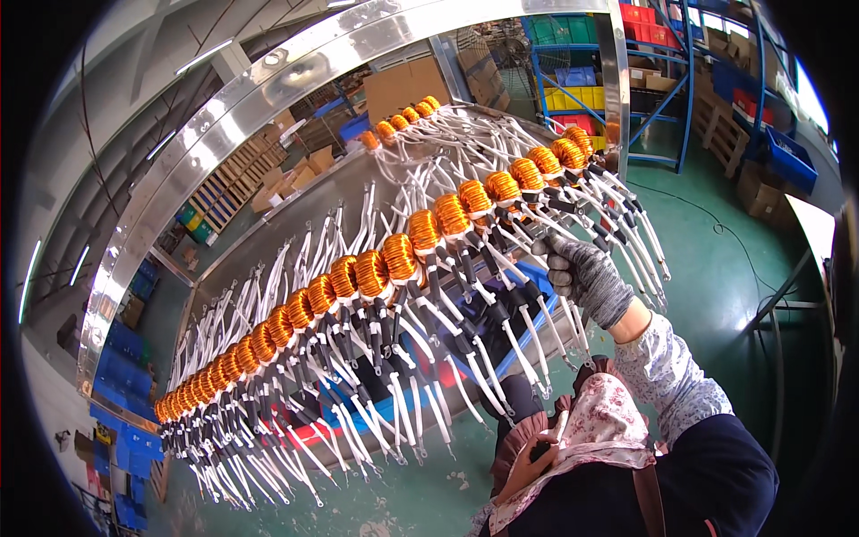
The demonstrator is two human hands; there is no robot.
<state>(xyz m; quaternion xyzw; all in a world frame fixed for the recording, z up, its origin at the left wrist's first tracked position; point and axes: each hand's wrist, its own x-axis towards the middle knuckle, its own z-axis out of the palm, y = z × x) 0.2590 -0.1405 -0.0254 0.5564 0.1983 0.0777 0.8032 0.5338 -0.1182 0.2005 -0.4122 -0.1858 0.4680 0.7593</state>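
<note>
A long row of toroidal coils [371, 274] wound with orange copper wire runs from the lower left to the upper right. White leads [416, 336] with black sleeves and metal ring lugs hang from their near side. My right hand [586, 273], in a grey knitted glove, has its fingers curled in among the leads near the right part of the row. What they grip is hidden. Down by my lap, my left hand [526, 467] is closed, apart from the coils. A slim pale piece [562, 424] shows beside it, but I cannot make out what it holds.
A shiny metal frame [210, 116] arches over the metal table [353, 183]. A second, shorter coil row [407, 116] lies farther back. Blue bins [534, 336] show below the leads. Shelving [613, 76] with coloured bins stands at the back right. A cable [716, 224] crosses the floor.
</note>
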